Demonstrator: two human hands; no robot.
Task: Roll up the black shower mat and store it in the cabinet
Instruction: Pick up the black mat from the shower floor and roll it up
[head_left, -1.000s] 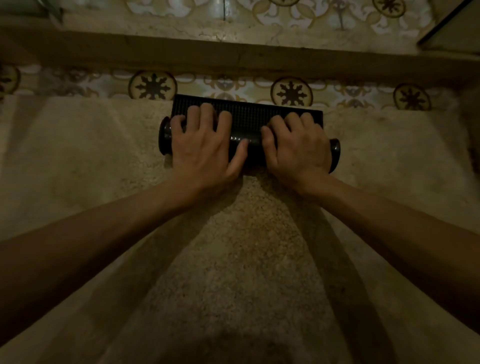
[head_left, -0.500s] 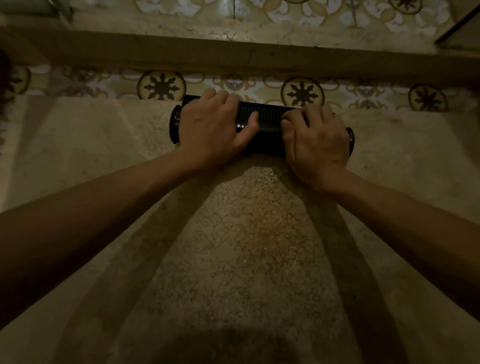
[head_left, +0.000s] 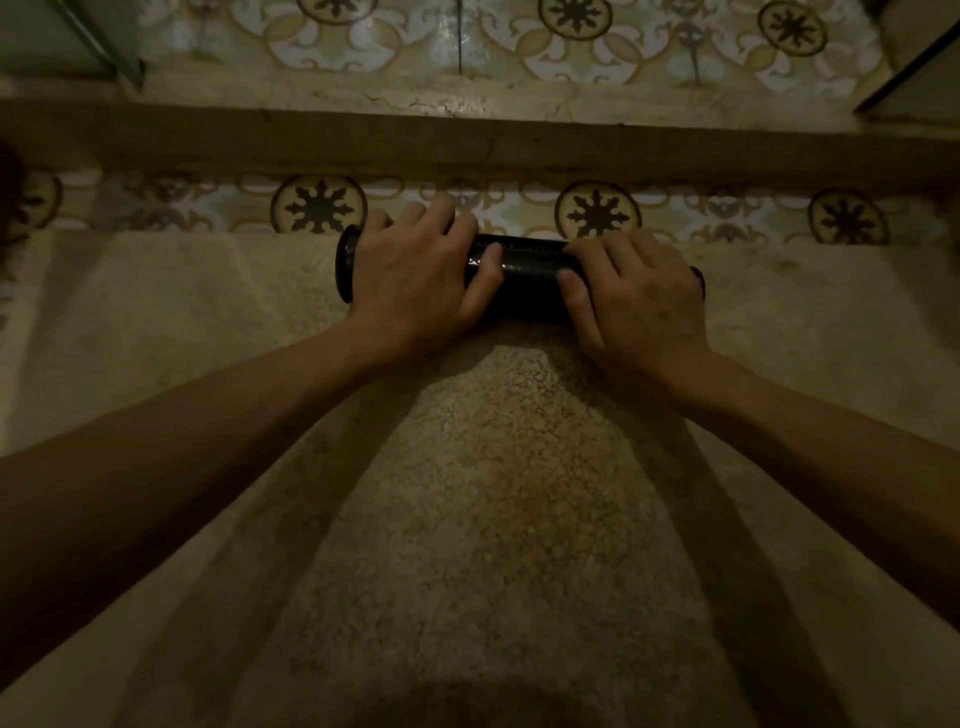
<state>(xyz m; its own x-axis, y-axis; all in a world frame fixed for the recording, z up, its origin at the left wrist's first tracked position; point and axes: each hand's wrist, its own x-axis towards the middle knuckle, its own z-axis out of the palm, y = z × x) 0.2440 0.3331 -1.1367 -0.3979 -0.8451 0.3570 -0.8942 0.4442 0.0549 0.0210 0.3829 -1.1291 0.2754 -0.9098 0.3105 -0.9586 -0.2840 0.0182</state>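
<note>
The black shower mat (head_left: 527, 283) lies as a tight roll on the speckled floor, lengthwise left to right, close to a band of patterned tiles. My left hand (head_left: 415, 273) is wrapped over the roll's left half, fingers curled over its far side and thumb along the top. My right hand (head_left: 634, 301) clasps the right half, leaving only the roll's right end (head_left: 698, 278) showing past it. No flat part of the mat is visible. No cabinet is in view.
A raised stone curb (head_left: 467, 143) runs across just beyond the patterned tile strip (head_left: 597, 213). More patterned tiles (head_left: 467, 47) lie past the curb. Glass panel edges stand at the top left (head_left: 98, 47) and top right (head_left: 904, 62). My shadow darkens the near floor.
The flat strip of mat seen a second ago has been rolled in. Both hands have pushed the roll away from me, up to the tile strip, and closed around it.
</note>
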